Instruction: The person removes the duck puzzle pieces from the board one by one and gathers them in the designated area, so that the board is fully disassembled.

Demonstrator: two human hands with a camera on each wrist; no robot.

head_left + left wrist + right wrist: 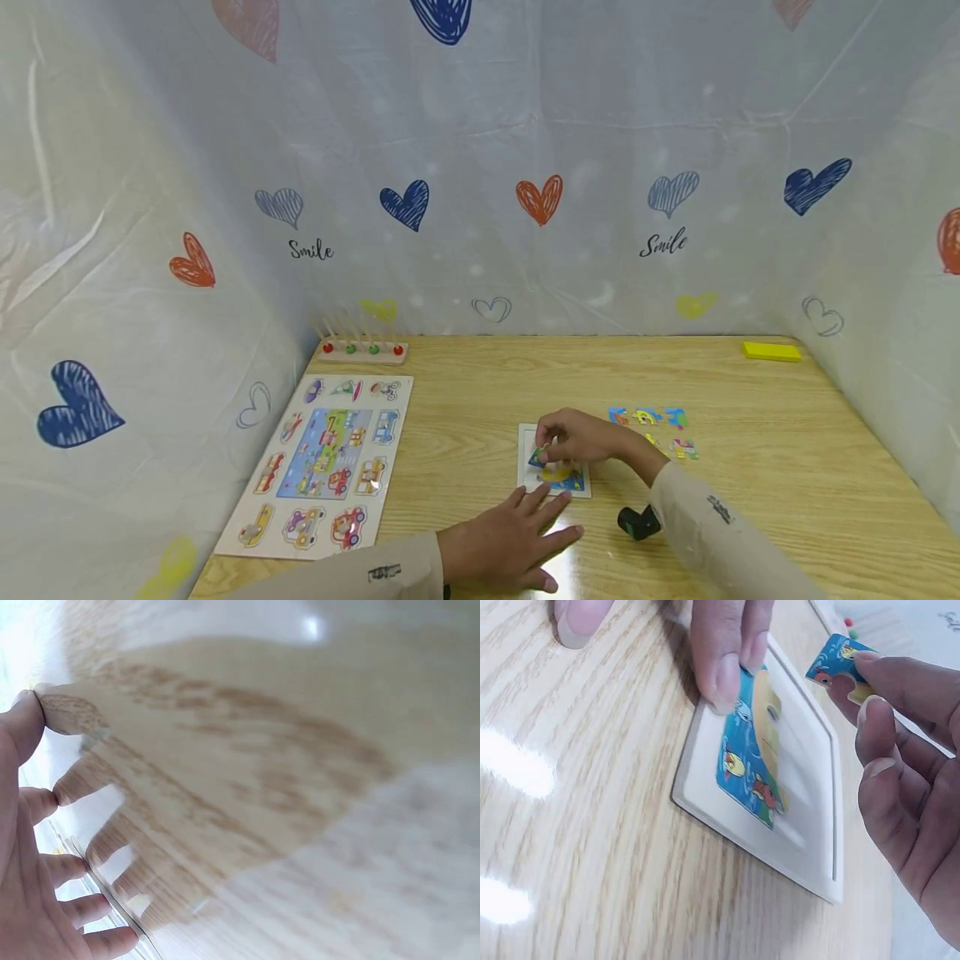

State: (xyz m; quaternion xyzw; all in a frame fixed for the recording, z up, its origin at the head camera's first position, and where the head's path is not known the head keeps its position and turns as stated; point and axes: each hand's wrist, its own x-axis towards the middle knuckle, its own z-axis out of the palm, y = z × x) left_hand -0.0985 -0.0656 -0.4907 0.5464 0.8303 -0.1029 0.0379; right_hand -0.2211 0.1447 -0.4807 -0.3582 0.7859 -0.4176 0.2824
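Note:
Between thumb and fingertips my right hand [581,437] pinches a blue jigsaw piece [841,666] with a rounded notch and small pictures on it. It is held above a white puzzle tray [527,479]. Joined pieces [742,765] in blue and yellow lie along one side of the tray's recess; the rest of the recess shows white. My left hand [517,537] is spread with fingers straight, its fingertips touching the tray's near edge. In the left wrist view the left fingers [105,907] meet the tray edge and the shiny tabletop.
Several loose jigsaw pieces [667,418] lie right of the tray. A black object [639,523] sits beside the right forearm. On the left is a large vehicle puzzle board [378,517], with a peg stand [363,357] behind it. A yellow block [771,352] lies at the back right.

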